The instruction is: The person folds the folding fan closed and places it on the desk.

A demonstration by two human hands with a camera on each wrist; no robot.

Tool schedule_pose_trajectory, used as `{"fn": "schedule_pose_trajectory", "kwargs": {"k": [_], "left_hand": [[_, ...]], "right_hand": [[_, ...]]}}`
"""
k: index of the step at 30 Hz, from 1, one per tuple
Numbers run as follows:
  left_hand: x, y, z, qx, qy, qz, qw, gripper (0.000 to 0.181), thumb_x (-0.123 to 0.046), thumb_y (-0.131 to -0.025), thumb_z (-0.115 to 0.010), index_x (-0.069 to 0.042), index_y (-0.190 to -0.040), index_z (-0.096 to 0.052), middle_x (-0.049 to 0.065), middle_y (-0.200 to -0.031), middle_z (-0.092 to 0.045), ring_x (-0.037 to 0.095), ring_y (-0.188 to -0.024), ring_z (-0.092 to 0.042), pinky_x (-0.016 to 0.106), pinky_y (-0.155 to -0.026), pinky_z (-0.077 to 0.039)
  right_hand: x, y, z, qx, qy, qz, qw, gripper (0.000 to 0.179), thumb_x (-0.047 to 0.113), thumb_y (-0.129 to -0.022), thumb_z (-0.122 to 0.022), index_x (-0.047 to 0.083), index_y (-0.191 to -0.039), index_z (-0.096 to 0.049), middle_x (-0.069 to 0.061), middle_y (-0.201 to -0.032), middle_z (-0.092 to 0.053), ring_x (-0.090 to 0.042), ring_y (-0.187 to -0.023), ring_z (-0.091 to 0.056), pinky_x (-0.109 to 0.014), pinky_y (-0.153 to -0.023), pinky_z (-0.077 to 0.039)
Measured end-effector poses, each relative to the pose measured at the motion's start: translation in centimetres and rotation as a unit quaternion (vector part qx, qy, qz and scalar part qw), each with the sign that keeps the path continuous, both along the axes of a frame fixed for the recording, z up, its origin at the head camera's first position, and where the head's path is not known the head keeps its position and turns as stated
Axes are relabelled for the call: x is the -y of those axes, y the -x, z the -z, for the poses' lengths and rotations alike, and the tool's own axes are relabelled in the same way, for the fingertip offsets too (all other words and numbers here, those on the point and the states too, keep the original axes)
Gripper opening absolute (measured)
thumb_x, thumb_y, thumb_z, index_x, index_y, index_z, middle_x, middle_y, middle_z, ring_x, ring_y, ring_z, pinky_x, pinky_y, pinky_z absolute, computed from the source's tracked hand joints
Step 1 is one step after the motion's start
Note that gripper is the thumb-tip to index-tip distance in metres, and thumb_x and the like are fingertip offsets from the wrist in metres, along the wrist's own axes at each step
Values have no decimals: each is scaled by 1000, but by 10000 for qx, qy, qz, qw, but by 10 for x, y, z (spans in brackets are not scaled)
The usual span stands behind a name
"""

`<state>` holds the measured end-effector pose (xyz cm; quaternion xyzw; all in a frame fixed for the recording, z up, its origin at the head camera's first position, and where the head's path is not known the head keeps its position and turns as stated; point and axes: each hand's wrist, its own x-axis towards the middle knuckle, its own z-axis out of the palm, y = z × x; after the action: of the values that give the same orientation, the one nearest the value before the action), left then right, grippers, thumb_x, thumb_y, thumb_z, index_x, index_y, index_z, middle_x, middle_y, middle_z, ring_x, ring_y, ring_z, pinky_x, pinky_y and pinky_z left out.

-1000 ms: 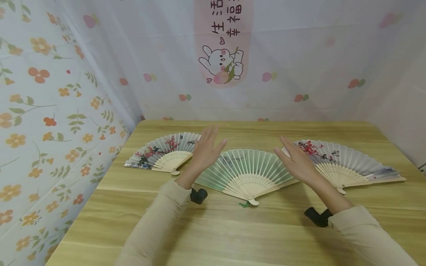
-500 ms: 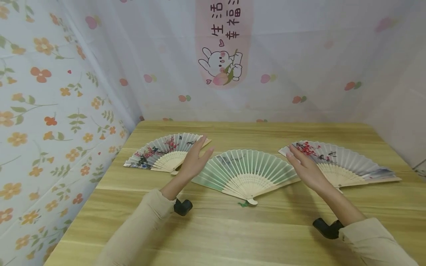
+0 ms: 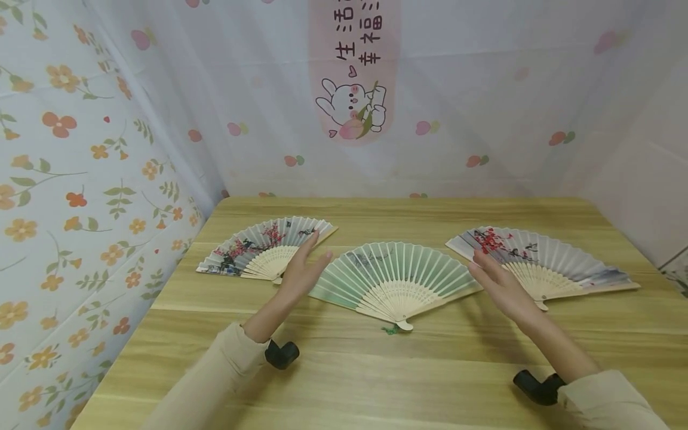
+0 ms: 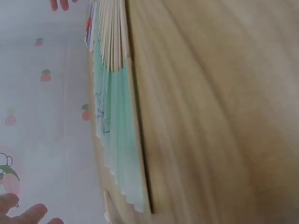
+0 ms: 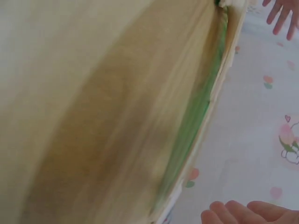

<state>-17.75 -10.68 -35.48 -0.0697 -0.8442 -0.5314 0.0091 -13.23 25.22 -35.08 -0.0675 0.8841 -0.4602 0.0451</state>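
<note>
Three spread folding fans lie on the wooden table. The middle one is a green fan (image 3: 398, 269) with pale ribs and a green tassel (image 3: 390, 329). To its left is a grey fan with red blossoms (image 3: 252, 245); to its right, a white-grey blossom fan (image 3: 543, 257). My left hand (image 3: 301, 272), fingers straight, hovers between the left and green fans and holds nothing. Between the green and right fans hovers my right hand (image 3: 502, 289), extended and holding nothing. Fingertips of the left hand (image 4: 28, 214) and the right hand (image 5: 247, 214) show in their own wrist views.
A black fitting (image 3: 282, 354) sits under the left wrist and another black fitting (image 3: 539, 388) under the right. Behind the table (image 3: 387, 382) hangs a white curtain (image 3: 258, 77) with a rabbit print. A floral curtain (image 3: 80, 239) borders the left side.
Both hands have drawn apart and back toward the front edge, the left one leftward and the right one slightly rightward. The fans stay spread on the table; the head view has shifted slightly.
</note>
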Motion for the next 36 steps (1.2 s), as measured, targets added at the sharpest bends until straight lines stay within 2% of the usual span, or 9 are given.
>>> {"fn": "schedule_pose_trajectory", "kwargs": {"k": [7,8,11,13,15,23,31,36], "left_hand": [[6,-13,6,123,-390,-54,9992,58,-30,-89,-52,-17,-140,-27,6,-140,-30,25,-129,-23,46,-104,-18],[7,-15,7,148,-430,-85,9989,58,-30,-89,-52,-17,-139,-27,7,-140,-31,26,-128,-24,47,-103,-19],[10,-20,12,141,-520,-155,9984,57,-25,-89,-53,-12,-139,-29,12,-139,-32,31,-126,-26,50,-101,-22],[12,-23,14,187,-556,-207,9981,56,-24,-89,-53,-11,-138,-30,15,-137,-33,33,-125,-28,51,-100,-24],[14,-25,16,234,-586,-215,9978,55,-23,-89,-53,-8,-137,-30,17,-137,-34,34,-124,-29,51,-99,-25],[17,-32,21,806,-735,-263,9937,56,-27,-88,-54,-10,-137,-32,17,-136,-33,36,-122,-31,51,-94,-33],[17,-35,31,708,-869,-282,9933,54,-20,-87,-56,-6,-135,-34,20,-133,-36,38,-117,-37,48,-91,-37],[16,-38,36,829,-974,-417,9909,53,-21,-86,-57,-7,-134,-37,20,-131,-37,37,-117,-37,48,-93,-35]], "right_hand": [[-2,-6,10,-228,10,-84,9997,64,28,-94,-43,-8,-137,-13,-31,-137,-19,-47,-120,-27,-57,-93,-26],[-3,-8,11,-235,-11,-67,9997,64,28,-94,-43,-8,-137,-14,-30,-138,-21,-46,-120,-28,-53,-94,-30],[-5,-11,16,-229,55,-11,9997,64,27,-93,-46,-8,-137,-16,-29,-137,-23,-44,-118,-32,-29,-90,-39],[-6,-14,19,-217,112,61,9997,63,26,-92,-48,-8,-137,-18,-28,-137,-25,-42,-117,-35,-14,-82,-39],[-8,-17,21,-193,134,163,9996,64,27,-91,-50,-8,-136,-20,-28,-136,-28,-41,-116,-37,-6,-74,-36],[-11,-21,26,-79,-26,477,9988,64,29,-89,-54,-7,-134,-27,-30,-125,-41,-39,-110,-44,-14,-74,-43],[-11,-22,31,87,-19,569,9983,62,27,-88,-55,-9,-132,-30,-29,-118,-46,-38,-105,-48,-13,-70,-44],[-10,-21,31,197,38,550,9983,61,26,-89,-54,-11,-131,-29,-29,-117,-46,-39,-104,-47,-14,-71,-43]]}}
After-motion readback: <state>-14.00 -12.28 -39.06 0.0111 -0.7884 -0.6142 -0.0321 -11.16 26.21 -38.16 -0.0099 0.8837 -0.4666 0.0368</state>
